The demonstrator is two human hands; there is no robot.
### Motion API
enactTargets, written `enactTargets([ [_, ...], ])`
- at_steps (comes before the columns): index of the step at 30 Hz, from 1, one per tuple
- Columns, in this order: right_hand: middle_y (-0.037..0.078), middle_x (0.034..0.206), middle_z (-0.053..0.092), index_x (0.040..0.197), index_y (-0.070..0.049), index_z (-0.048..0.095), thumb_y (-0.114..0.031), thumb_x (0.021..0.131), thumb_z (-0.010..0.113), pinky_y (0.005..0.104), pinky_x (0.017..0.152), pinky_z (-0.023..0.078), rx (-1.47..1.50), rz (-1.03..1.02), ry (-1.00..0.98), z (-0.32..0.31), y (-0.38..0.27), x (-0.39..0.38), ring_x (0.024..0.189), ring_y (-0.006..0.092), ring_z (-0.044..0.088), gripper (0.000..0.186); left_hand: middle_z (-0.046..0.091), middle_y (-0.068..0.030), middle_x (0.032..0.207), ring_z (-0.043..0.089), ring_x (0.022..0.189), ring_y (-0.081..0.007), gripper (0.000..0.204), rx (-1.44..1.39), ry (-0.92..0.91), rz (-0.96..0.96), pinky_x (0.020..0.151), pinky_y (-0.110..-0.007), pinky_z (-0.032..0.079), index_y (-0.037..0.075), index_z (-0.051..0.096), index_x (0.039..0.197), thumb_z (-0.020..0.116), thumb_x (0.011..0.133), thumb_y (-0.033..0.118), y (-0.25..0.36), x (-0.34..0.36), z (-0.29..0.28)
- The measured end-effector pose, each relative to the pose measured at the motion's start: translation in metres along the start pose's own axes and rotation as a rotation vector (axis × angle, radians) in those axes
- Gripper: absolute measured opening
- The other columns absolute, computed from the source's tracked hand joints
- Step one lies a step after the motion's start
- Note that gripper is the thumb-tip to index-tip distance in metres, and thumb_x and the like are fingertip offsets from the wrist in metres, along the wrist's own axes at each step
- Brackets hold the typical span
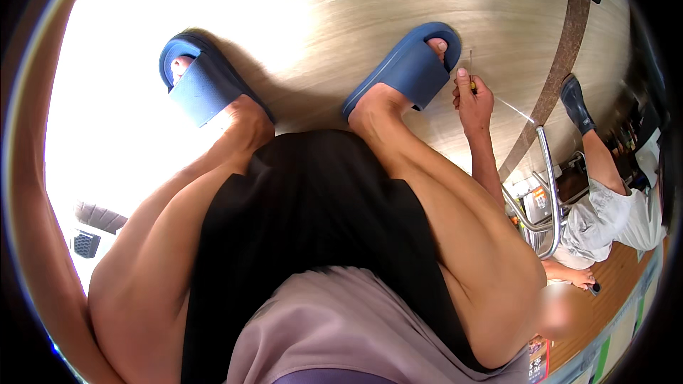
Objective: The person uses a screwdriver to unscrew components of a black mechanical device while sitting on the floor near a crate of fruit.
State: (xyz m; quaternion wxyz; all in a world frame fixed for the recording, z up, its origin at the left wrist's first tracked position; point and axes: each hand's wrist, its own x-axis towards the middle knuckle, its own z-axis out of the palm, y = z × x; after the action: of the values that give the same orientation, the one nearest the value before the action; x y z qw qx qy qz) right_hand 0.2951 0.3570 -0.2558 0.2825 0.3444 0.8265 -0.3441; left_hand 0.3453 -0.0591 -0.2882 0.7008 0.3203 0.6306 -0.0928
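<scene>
A pale floor (pixel 313 85) spreads beneath a blue left slide sandal (pixel 210 89) at 10 o'clock and its matching right slide sandal (pixel 409 67) at 1. Just beside the latter, at 2, the right hand (pixel 474 103) has its grip pinching a thin-shafted tool (pixel 473 86), shaft toward 12; the left hand's grip cannot be told.

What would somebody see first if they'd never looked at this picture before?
Probably the two big blue slide sandals, bright against the pale floor in the upper part of the picture. Next comes the right hand, just beyond the right sandal, pinching a thin tool with a bit of yellow at the grip. Over at the far right, another person's light grey shorts and dark shoe stand out too.
</scene>
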Motion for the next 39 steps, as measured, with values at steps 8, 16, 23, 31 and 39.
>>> enactTargets([
  [8, 0.002, 0.063, 0.059, 0.080, -0.002, 0.065, -0.049, 0.097, 0.068, 0.0256, 0.050, 0.044, 0.001, 0.005, 0.006, 0.002, 0.007, 0.008, 0.054, 0.0088, 0.055, 0.050, 0.068, -0.0221, 0.113, 0.065, 0.100, -0.0408, 0.040, -0.044, 0.264, 0.082, 0.082, -0.056, 0.053, 0.003, 0.072, 0.113, 0.051, 0.100, 0.034, -0.050, -0.002, -0.028],
  [16, 0.001, 0.064, 0.056, 0.087, -0.002, 0.067, -0.048, 0.099, 0.066, 0.0250, 0.049, 0.042, -0.049, -0.019, -0.050, 0.005, 0.009, 0.012, 0.054, 0.0081, 0.053, 0.047, 0.071, -0.0201, 0.103, 0.068, 0.093, -0.0380, 0.041, 0.080, 0.858, 0.016, 0.079, -0.053, 0.054, 0.005, 0.073, 0.107, 0.052, 0.101, 0.039, -0.254, -0.028, -0.158],
  [23, 0.001, 0.062, 0.059, 0.080, -0.001, 0.064, -0.046, 0.098, 0.069, 0.0274, 0.049, 0.044, -0.045, -0.039, -0.008, 0.012, 0.005, 0.011, 0.053, 0.0082, 0.053, 0.049, 0.073, -0.0184, 0.094, 0.069, 0.087, -0.0355, 0.043, 0.204, 1.083, -0.230, 0.076, -0.049, 0.055, 0.007, 0.074, 0.102, 0.052, 0.101, 0.043, -0.381, -0.052, -0.236],
  [31, -0.003, 0.063, 0.054, 0.083, -0.002, 0.064, -0.036, 0.098, 0.072, 0.0253, 0.048, 0.040, 0.007, -0.041, -0.021, 0.015, -0.018, 0.008, 0.053, 0.0057, 0.047, 0.037, 0.072, -0.0212, 0.094, 0.069, 0.087, -0.0399, 0.052, 0.244, 1.093, -0.123, 0.078, -0.051, 0.054, 0.003, 0.074, 0.103, 0.049, 0.103, 0.049, -0.355, -0.057, -0.228],
  [39, 0.000, 0.090, 0.068, 0.111, -0.002, 0.068, -0.003, 0.095, 0.067, 0.0215, 0.052, 0.042, 0.252, -0.183, -0.085, 0.022, -0.060, 0.004, 0.061, 0.0034, 0.053, 0.016, 0.073, -0.0211, 0.094, 0.069, 0.087, -0.0393, 0.051, 0.025, 0.827, 0.057, 0.079, -0.051, 0.055, 0.003, 0.074, 0.104, 0.049, 0.103, 0.049, -0.166, -0.069, -0.132],
])
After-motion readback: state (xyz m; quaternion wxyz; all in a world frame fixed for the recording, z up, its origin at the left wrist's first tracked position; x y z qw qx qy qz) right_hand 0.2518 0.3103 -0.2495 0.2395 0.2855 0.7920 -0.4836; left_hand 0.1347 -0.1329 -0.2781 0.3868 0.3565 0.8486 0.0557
